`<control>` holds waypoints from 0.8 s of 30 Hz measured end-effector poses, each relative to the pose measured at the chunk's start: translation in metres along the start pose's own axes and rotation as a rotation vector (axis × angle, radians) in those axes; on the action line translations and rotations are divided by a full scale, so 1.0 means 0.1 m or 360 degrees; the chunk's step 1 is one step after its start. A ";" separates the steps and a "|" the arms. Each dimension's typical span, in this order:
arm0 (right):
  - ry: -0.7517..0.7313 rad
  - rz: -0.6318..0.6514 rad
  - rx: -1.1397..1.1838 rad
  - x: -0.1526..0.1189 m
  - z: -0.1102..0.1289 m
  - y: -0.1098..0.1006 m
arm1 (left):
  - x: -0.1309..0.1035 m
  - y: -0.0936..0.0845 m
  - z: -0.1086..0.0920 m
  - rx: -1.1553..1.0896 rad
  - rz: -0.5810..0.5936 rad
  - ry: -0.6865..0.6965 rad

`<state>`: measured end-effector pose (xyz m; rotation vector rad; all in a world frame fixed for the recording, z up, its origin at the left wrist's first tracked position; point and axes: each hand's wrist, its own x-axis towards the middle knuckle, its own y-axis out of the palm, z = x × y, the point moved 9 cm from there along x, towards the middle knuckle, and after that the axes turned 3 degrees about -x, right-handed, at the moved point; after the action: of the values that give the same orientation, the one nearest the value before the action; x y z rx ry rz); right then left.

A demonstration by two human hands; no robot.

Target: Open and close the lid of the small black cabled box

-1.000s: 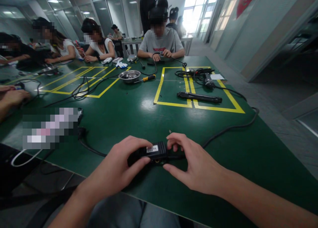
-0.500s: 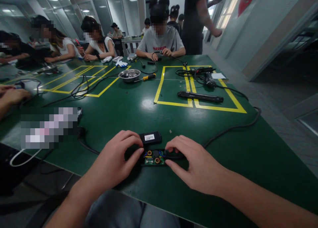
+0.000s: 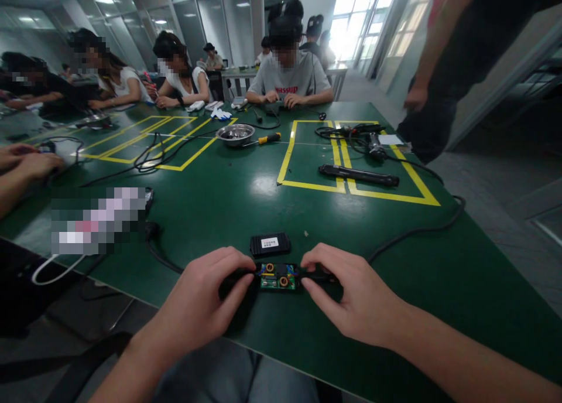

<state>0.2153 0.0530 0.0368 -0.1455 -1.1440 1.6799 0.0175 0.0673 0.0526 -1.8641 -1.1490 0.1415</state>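
A small green circuit board (image 3: 276, 279) with two copper coils lies in an open black case at the table's near side. At the case's left end, my left hand (image 3: 206, 294) pinches the black cable (image 3: 163, 261) between thumb and fingers. My right hand (image 3: 357, 286) is closed on another black cable (image 3: 408, 233) where it enters the right end. The fingers partly hide both cable ends. Just beyond the case lies its loose black cover (image 3: 259, 250), which bears a white printed label.
A metal bowl (image 3: 235, 135) and a yellow-handled screwdriver (image 3: 268, 139) stand mid-table. A black bar-shaped tool (image 3: 359, 175) lies inside yellow tape lines, with tangled cables behind it. On the left is a blurred-out pinkish object (image 3: 114, 215). Several people sit around the table; one stands at right.
My view has shifted slightly, and both hands remain at the case's ends. The cover now shows fully, clear of my left fingers. The standing person has come closer on the right.
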 end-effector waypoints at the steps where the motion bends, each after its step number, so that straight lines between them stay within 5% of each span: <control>1: 0.0003 0.0001 0.0009 0.00 0.00 -0.01 | 0.00 0.00 0.01 -0.0013 0.0015 -0.0013; 7: -0.0002 0.0069 -0.0056 0.00 -0.02 0.03 | 0.00 0.01 0.05 -0.0046 0.0136 0.0021; 13: -0.0006 0.0095 -0.0090 0.00 -0.02 0.04 | 0.18 -0.02 0.02 0.0095 0.0028 0.0088; 20: 0.0026 0.0073 -0.0102 0.01 -0.01 0.03 | 0.40 0.18 0.32 0.0241 0.0112 -0.0127; 24: 0.0120 0.0026 -0.0067 -0.03 -0.06 0.02 | 0.28 0.06 0.15 0.0096 0.0036 0.0013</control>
<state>0.2190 0.0545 0.0313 -0.2437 -1.1247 1.6514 0.0297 0.0977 0.0487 -1.8232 -1.1066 0.1795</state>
